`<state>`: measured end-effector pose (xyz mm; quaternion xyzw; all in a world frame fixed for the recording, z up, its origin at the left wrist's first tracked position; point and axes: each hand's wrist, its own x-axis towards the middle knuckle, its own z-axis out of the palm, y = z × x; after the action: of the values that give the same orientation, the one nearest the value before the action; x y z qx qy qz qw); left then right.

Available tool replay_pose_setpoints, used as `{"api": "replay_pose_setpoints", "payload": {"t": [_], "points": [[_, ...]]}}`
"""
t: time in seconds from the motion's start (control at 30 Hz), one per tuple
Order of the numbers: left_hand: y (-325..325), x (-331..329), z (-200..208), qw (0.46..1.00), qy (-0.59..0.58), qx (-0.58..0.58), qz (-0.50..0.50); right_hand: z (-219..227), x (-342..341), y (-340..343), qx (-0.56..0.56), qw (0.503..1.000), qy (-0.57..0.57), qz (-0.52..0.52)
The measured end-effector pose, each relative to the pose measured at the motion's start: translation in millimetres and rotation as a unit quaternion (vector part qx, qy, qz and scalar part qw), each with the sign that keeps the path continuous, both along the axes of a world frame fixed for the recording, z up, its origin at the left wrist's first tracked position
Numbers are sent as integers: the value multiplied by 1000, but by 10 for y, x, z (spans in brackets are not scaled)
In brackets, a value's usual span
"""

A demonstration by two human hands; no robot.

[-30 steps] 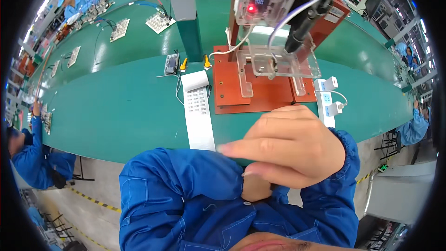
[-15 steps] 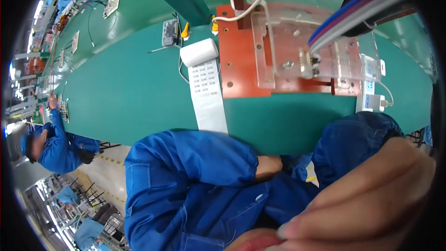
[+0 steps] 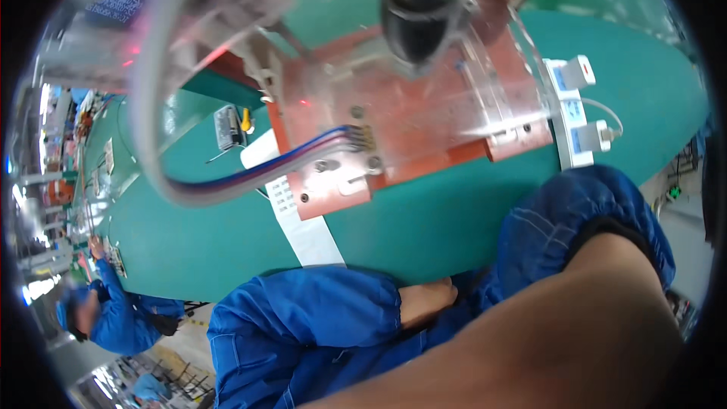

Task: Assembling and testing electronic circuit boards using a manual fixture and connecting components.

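My left hand (image 3: 429, 302) rests low by the table's front edge, its sleeve lying across my body. Only the wrist and part of the back of that hand show; its fingers are hidden. My right arm is raised close in front, the bare forearm and wrist crossing the lower right of the picture. Its hand lies beyond the lower edge, out of sight. In front of me, on the green table (image 3: 424, 216), stands an orange-red test fixture (image 3: 333, 195) with a clear plastic plate. A multi-coloured flat cable (image 3: 265, 174) loops to a connector on the plate. Neither hand visibly touches the fixture.
Left of the fixture a strip of white labels (image 3: 309, 238) hangs toward the front edge. Behind it lie a small grey device (image 3: 227, 127) and a yellow-capped item (image 3: 247, 120). A white power strip (image 3: 574, 117) with plugs stands right. A blue-clothed person (image 3: 117, 318) sits far left.
My view has shifted closer to the fixture, which now looms larger. My right hand, with fingers at lower centre before, has gone below the edge, leaving the forearm. The left hand stays low.
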<state>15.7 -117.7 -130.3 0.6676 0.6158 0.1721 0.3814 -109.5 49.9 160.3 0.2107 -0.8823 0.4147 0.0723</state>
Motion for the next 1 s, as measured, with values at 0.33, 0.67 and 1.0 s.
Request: {"api": "replay_pose_setpoints", "payload": {"t": [0.33,0.67,1.0], "points": [[34,25,-40,998,40,56,-1,-113,81,171,-39,997,-14,-68],[-1,282,-72,982,114,-87,126,-38,77,-76,-107,991,53,63],[69,63,-124,992,42,-76,-94,-48,270,-185,-145,968,125,165]]}}
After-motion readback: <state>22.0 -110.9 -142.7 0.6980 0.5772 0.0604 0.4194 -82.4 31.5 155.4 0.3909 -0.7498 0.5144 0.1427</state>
